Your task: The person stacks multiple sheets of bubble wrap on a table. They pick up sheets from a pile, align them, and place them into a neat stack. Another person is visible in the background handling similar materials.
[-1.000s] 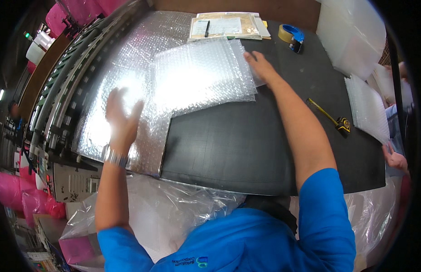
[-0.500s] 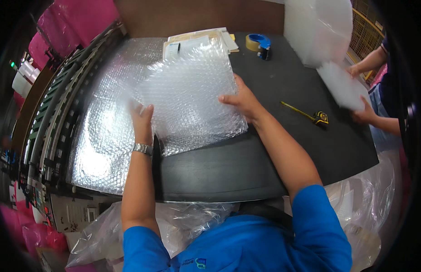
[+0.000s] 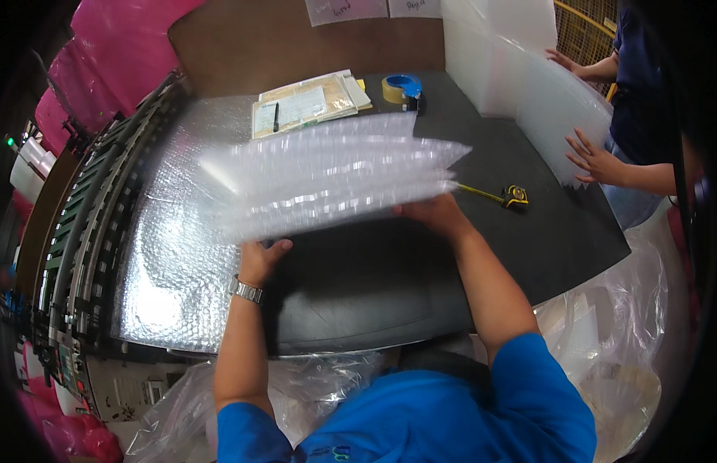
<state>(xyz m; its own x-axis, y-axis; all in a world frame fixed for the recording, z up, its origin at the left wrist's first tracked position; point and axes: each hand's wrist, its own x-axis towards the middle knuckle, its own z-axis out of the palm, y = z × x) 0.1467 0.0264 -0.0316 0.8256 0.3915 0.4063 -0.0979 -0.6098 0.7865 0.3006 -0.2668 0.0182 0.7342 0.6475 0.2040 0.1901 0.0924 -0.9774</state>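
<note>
Both my hands hold a bundle of clear bubble wrap sheets (image 3: 335, 174) above the table, tilted so that several layered edges show; motion blurs it. My left hand (image 3: 260, 261), with a metal watch on the wrist, grips its lower left edge, thumb in sight and fingers hidden. At the lower right edge my right hand (image 3: 434, 214) is closed on the same bundle, its fingers mostly underneath. More bubble wrap (image 3: 169, 231) lies flat on the left part of the black table (image 3: 358, 289). A yellow and black tape measure (image 3: 515, 196), partly pulled out, lies right of the bundle.
Papers (image 3: 304, 108) with a pen (image 3: 276, 117) and a blue tape dispenser (image 3: 403, 86) lie at the back. A co-worker's spread hands (image 3: 594, 158) are at white bubble wrap (image 3: 555, 127) on the right. A roller conveyor (image 3: 88, 193) runs along the left.
The bubble wrap bundle in my hands has tipped from facing me to nearly edge-on, its layers spreading. The co-worker's hands have opened beside the white bubble wrap. The view has shifted slightly.
</note>
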